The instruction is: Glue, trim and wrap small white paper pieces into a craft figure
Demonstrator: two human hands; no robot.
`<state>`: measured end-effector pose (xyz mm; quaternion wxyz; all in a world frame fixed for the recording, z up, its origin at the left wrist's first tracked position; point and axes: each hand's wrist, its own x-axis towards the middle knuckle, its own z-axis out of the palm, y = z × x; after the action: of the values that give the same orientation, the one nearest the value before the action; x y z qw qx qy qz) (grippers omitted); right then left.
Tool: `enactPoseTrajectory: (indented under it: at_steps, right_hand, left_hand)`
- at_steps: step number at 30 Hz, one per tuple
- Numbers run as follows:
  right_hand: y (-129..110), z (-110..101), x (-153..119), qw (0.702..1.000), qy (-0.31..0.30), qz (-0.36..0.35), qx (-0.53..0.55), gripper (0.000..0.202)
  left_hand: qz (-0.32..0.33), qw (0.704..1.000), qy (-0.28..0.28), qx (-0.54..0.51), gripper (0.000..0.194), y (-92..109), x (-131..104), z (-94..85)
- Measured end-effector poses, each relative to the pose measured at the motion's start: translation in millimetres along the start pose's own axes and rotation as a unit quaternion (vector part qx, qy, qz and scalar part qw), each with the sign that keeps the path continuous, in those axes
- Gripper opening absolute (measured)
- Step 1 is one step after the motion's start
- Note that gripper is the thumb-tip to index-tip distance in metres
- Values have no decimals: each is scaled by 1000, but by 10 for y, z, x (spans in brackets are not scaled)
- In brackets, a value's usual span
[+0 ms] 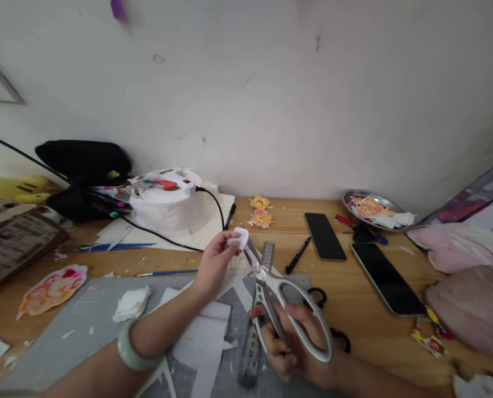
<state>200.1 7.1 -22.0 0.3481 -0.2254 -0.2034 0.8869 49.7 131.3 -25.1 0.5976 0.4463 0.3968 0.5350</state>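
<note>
Head view: your left hand pinches a small white piece between thumb and fingertips, held up over the desk. Your right hand grips the silver scissors, fingers curled round and through the handle loops, loops standing apart.

Key relation: the piece sits at the blade end, just left of the tips. Scissors' long axis slants from lower right, at your right hand, up and left toward the piece. Left hand is nearer to it, already on it; right reaches it only by the blades. Piece's own long axis: can't call it, too little shows.

Below, a metal ruler runs under the scissors, over the gray cutting mat. White paper sheets lie left of the ruler.

Hard to make out: whether the blades touch the piece or pass behind it; how far they're parted. Left fingertips cover the piece's lower left part. Some right fingers hide behind the handles. Black handle loops poke out beside your right hand, rest hidden. Both forearms cut off by the frame; ruler markings mostly blurred.
</note>
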Motion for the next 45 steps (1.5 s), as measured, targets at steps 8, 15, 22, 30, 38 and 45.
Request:
enactPoseTrajectory:
  at_steps: [8,15,22,30,38,45]
  right_hand:
    - [-9,-5,10,1000,1,9,-4,45]
    - [13,-29,5,1000,-6,6,-15,48]
    - [-5,-2,-2,1000,3,8,-18,51]
    - [-7,0,4,1000,10,14,-18,44]
    - [-6,1,4,999,11,14,-26,40]
    - [-4,-48,11,999,15,34,-23,36]
  left_hand:
    - [14,999,37,0,22,56,-6,-3]
    - [32,998,48,-2,23,7,27,-27]
    - [39,999,19,-16,15,19,5,-5]
    - [27,1000,8,-4,9,76,-23,25]
    - [35,999,23,35,12,85,-34,17]
    - [43,997,27,53,12,102,-57,22]
